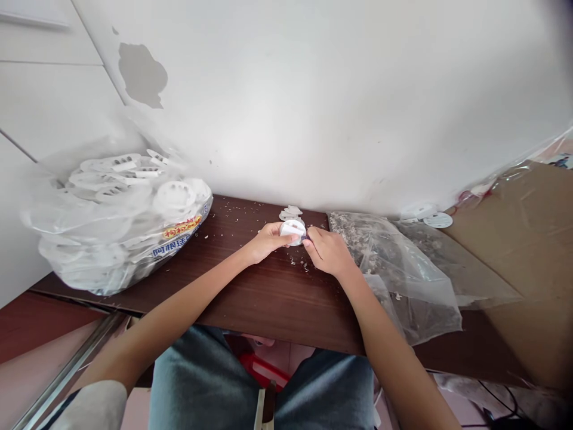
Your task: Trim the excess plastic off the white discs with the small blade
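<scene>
Nearest of all, our jeans-clad lap [192, 382] sits below the edge of a dark wood-grain table [277, 304]. On it, our left hand [268, 242] is closed around a white round plastic piece [293, 232], which we hold just above the tabletop at the centre of our view. Our right hand [329, 251] is curled tightly against the piece's edge, pinching a small dark object [306, 239] (too hidden to name). Pale shavings [298, 263] are scattered on the table beneath our hands. At 12 o'clock, just beyond the piece, lie more white plastic pieces [290, 212] against a white wall [313, 101]. At 3 o'clock, touching our right forearm, is a clear bag of grey-speckled scraps [394, 280]. At 10 o'clock sits a large clear bag of white plastic parts [111, 239]. Farther off, at 2 o'clock, two white discs [437, 220] lie near a cardboard sheet [514, 239].
</scene>
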